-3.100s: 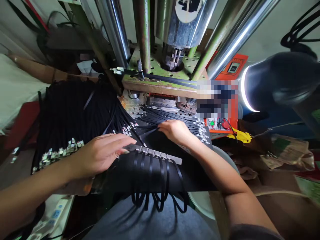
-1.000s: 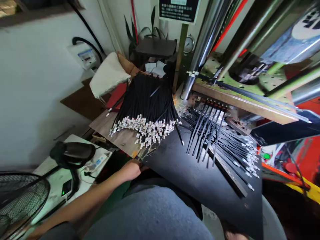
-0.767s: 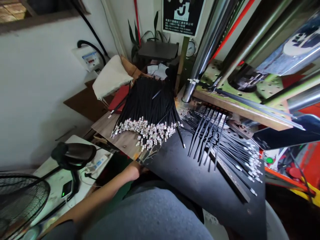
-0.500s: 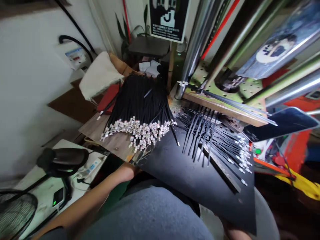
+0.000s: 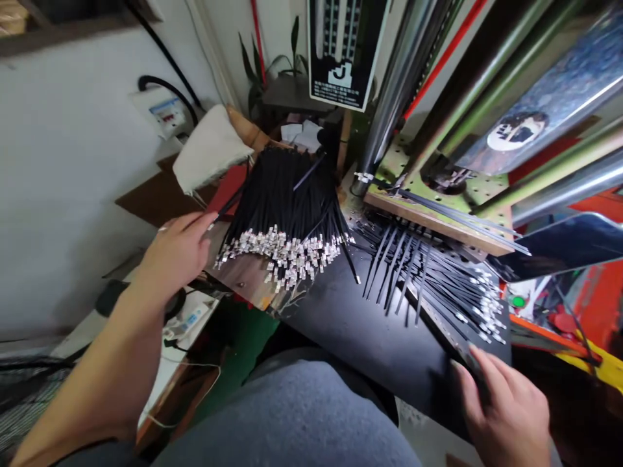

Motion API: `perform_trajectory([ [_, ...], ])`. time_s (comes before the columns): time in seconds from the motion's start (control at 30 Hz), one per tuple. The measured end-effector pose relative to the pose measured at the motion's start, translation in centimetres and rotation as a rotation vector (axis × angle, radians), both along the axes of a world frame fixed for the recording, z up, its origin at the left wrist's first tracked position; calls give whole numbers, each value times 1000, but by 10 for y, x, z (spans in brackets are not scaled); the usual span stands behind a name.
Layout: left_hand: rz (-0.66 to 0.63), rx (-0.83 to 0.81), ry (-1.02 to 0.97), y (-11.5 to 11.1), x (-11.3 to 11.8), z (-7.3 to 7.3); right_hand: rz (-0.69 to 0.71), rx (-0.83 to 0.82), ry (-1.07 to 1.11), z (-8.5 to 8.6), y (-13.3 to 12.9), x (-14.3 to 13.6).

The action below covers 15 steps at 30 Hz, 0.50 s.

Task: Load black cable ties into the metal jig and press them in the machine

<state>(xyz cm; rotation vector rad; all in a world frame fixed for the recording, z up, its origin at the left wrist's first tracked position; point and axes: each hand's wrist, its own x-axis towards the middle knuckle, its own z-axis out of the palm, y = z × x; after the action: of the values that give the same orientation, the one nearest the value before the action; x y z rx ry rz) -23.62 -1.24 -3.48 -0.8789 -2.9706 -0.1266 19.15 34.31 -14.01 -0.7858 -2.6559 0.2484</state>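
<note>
A thick bundle of thin black strips with small white ends (image 5: 296, 194) lies on a wooden board (image 5: 238, 272). My left hand (image 5: 178, 253) is at the bundle's left edge, fingers stretched out and touching or nearly touching one stray strip's white tip. On the black sheet (image 5: 341, 318) a second spread of black strips (image 5: 452, 279) points its white ends to the right. Several strips cross it toward me. Beneath them runs a narrow metal bar (image 5: 435, 324). Its near end is between the thumb and fingers of my right hand (image 5: 511, 405), partly hidden.
A machine with steel columns (image 5: 396, 91) and a perforated plate (image 5: 389, 159) rises over the right-hand strips. More strips (image 5: 448, 204) lie on that plate. At right hangs a dark glossy panel (image 5: 559, 246). A white cloth item (image 5: 209, 149) and cardboard (image 5: 150, 194) are at left.
My left hand has risen from the board's front edge to the bundle's left side. My right hand has come up from below the sheet to the metal bar's near end. The view has shifted slightly.
</note>
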Motion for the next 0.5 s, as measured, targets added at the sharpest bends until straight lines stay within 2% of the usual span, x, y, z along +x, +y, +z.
perform_trajectory([
  [0.03,10,-38,85,7,-12,0,-15,78,-22,-4,11,-12],
  [0.1,23,-113,141,20,-29,-9,1,135,-36,-13,21,-30],
  [0.23,79,-117,178,24,-39,-33,70,64,7,-17,5,-35],
  [0.3,83,-84,222,17,-40,-40,127,-1,35,-9,-13,-36],
  [0.37,112,-48,260,10,-42,-43,237,-112,26,4,-28,-48],
  [0.43,145,-34,270,6,-44,-42,381,-237,-35,17,-36,-77],
  [0.5,159,-53,279,4,-46,-39,453,-286,-103,27,-37,-121],
])
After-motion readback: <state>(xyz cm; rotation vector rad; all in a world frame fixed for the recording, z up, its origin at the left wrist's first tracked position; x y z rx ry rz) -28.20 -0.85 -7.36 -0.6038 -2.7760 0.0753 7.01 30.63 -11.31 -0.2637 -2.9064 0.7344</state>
